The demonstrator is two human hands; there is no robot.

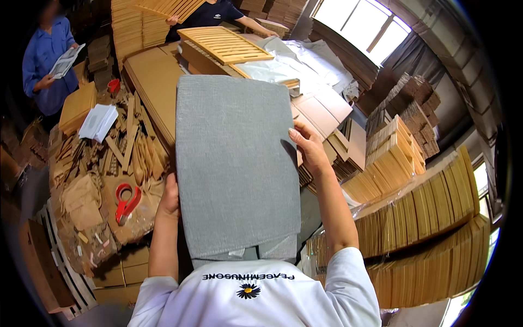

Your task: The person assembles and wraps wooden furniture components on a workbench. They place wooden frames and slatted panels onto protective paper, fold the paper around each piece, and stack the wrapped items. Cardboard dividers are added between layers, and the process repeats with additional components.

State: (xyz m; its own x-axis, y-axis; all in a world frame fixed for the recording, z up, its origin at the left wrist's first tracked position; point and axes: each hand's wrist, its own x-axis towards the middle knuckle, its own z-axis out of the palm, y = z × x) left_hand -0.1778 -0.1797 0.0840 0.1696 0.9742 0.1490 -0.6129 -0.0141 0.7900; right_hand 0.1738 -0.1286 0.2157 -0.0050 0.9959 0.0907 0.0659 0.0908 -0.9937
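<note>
A large grey fabric-covered pad (238,163), roughly rectangular with rounded corners, stands in front of my chest between my two hands. My left hand (171,195) grips its left edge low down, and its fingers are mostly hidden behind the pad. Higher up on the other side, my right hand (309,144) holds the right edge, the thumb on the front and casting a small shadow. At the lower end, a loose fabric edge slants across, with more grey fabric (279,248) showing under it.
On the left, a cluttered table (144,218) carries a red tape dispenser (126,203), cardboard scraps and white papers (98,122). Ahead lie flat cartons (150,82) and a slatted wooden frame (224,44). Wooden stacks (430,210) line the right. Two people stand beyond.
</note>
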